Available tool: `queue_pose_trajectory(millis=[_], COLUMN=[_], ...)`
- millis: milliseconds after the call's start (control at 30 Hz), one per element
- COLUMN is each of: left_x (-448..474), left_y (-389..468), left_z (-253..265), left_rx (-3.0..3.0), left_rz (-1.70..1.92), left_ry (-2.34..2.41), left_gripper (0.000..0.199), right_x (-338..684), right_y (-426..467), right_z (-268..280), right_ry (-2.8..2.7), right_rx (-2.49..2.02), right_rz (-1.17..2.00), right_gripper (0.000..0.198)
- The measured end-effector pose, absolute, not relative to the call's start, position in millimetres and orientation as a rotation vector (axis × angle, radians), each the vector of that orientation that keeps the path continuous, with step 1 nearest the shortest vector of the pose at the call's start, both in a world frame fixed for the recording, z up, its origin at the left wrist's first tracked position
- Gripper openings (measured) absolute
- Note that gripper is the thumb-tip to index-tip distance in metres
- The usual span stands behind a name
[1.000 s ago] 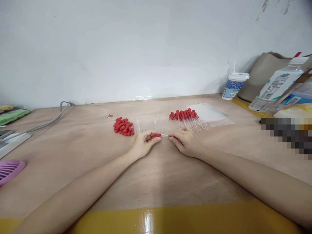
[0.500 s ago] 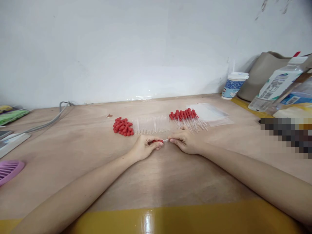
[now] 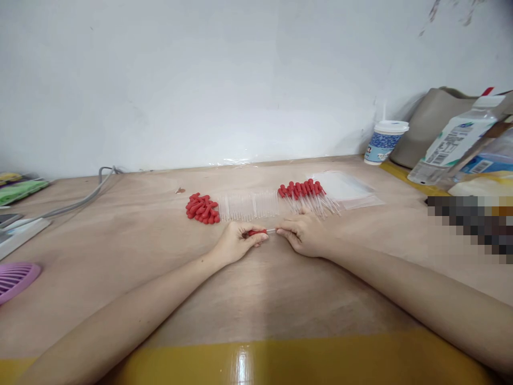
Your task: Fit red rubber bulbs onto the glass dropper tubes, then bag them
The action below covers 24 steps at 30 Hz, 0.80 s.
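My left hand (image 3: 235,243) is closed round a red rubber dropper bulb (image 3: 257,232). A thin clear dropper tube (image 3: 271,231) runs from the bulb's open end to the fingertips of my right hand (image 3: 308,235), which pinch it. Bulb and tube lie in one line, low over the table; how deep the tube sits in the bulb is hidden. Behind my left hand is a heap of loose red bulbs (image 3: 202,209). A row of clear tubes (image 3: 248,206) lies beside the heap. Further right, several droppers (image 3: 303,189) with red bulbs on their tubes lie side by side.
A clear plastic bag (image 3: 344,186) lies behind the droppers. At the right stand a lidded paper cup (image 3: 383,143), a tilted bottle (image 3: 457,139) and a grey-brown container (image 3: 420,123). A grey cable (image 3: 86,199) and a purple slatted object (image 3: 18,280) are at the left.
Both hands keep their grip, and my right hand has shifted very slightly left. A little more of the red bulb shows between my left fingers.
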<state>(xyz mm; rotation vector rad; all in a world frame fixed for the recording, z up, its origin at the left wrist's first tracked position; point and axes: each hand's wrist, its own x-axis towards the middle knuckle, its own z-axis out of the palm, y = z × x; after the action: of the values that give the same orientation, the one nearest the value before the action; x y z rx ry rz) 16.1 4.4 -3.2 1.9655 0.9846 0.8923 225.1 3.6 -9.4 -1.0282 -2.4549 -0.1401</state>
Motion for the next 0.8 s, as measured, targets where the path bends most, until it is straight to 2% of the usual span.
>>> queue_pose_trajectory(millis=[167,300,400,600,800], left_x=[16.6,14.5,13.0,14.6,16.3], left_y=[3.8,7.6,10.1,8.2,6.2], left_z=[-1.2,-2.5,-3.9,-1.9,-0.7], left_rx=[1.976,1.905,1.896,1.844,1.724], left_rz=[0.958,0.947,0.903,0.865,0.889], left_ry=[1.067,1.106,1.110,1.039,0.986], left_gripper=[0.027,0.033,0.032,0.025,0.025], right_x=[222.8,227.7,232.1,231.1,225.7], right_y=[2.4,2.7,4.1,6.6,4.7], right_z=[-8.4,-4.0,-5.2,-13.7,-11.2], right_ry=[-2.416,-2.353,-2.339,-2.294,-2.316], right_rx=[-1.029,-1.034,-0.995,-0.856,-0.853], right_rz=[0.083,0.229,0.184,-0.046,-0.028], right_gripper=[0.024,0.016,0.012,0.025,0.030])
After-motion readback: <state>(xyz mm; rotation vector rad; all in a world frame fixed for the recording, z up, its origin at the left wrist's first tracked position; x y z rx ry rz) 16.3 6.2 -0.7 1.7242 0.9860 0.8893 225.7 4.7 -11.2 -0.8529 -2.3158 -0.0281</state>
